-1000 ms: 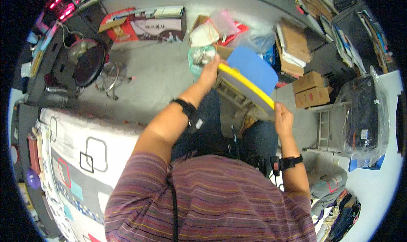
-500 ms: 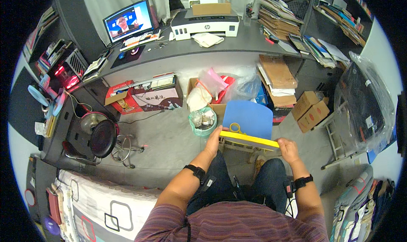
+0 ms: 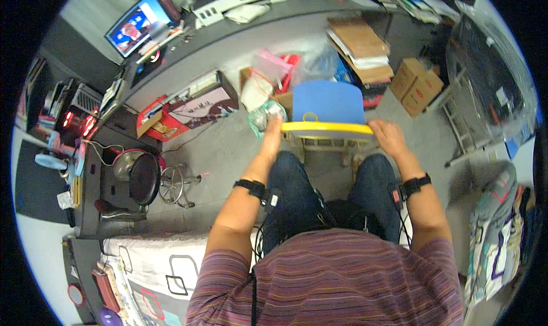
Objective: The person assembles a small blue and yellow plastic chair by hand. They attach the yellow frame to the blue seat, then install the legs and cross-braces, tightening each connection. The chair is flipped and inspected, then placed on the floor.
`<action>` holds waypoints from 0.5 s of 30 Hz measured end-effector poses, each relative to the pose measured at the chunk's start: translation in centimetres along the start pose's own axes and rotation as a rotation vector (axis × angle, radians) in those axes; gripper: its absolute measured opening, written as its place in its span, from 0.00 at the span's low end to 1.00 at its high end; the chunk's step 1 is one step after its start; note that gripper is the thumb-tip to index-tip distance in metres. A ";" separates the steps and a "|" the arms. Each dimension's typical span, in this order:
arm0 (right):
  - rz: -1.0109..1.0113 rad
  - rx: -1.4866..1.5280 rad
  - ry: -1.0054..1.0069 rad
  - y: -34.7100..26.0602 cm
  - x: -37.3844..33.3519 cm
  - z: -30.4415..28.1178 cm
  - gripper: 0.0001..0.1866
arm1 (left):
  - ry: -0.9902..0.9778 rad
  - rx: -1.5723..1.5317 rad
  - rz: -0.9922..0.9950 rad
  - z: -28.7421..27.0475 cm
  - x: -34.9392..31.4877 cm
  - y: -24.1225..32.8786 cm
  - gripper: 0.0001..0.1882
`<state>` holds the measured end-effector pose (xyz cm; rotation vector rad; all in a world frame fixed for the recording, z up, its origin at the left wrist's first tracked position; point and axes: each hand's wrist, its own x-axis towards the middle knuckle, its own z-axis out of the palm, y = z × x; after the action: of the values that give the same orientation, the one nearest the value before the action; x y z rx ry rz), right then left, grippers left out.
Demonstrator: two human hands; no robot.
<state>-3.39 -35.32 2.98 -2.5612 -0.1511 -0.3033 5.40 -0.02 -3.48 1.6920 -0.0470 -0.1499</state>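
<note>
A flat board with a yellow edge [image 3: 328, 127] is held nearly edge-on in front of my knees, so most of its face is hidden. My left hand [image 3: 274, 136] is closed on its left end. On the right end, my right hand [image 3: 388, 136] grips with the thumb side up. Just beyond the board stands a blue flat-topped seat or stool [image 3: 328, 100]. A yellow ring like a tape roll [image 3: 310, 117] lies at the blue surface's near edge, partly covered by the board.
A bin with a green liner [image 3: 266, 116] stands beyond my left hand. Cardboard boxes [image 3: 415, 86] sit on the floor at the right, near a plastic-wrapped black panel [image 3: 485, 80]. A black stool [image 3: 144, 179] is at left; a bed [image 3: 165, 257] lies behind it. The desk [image 3: 240, 26] runs along the far side.
The board has gone from sloping down to the right to nearly level. Both hands still hold its ends. My view has tilted downward and turned, so the desk sits higher in the picture.
</note>
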 end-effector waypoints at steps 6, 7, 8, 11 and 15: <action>0.035 0.193 0.017 -0.4 0.0 0.2 0.27 | 0.061 0.565 0.546 1.3 -1.0 6.1 0.23; 0.068 0.281 -0.022 -0.1 0.3 0.1 0.29 | 0.026 0.671 0.666 2.1 -1.3 7.2 0.23; 0.137 0.356 -0.062 0.1 0.5 0.1 0.32 | -0.017 0.771 0.792 3.0 -1.4 8.2 0.23; 0.248 0.571 -0.173 1.3 1.1 -0.1 0.39 | -0.001 0.879 1.178 6.4 -1.1 10.1 0.19; 0.345 0.800 -0.120 2.8 0.5 -0.5 0.41 | -0.165 1.053 0.915 8.5 -1.6 9.8 0.19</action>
<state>-2.49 -37.95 2.10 -1.7644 0.1114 0.0483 3.32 -9.43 5.28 2.4937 -1.1745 0.5136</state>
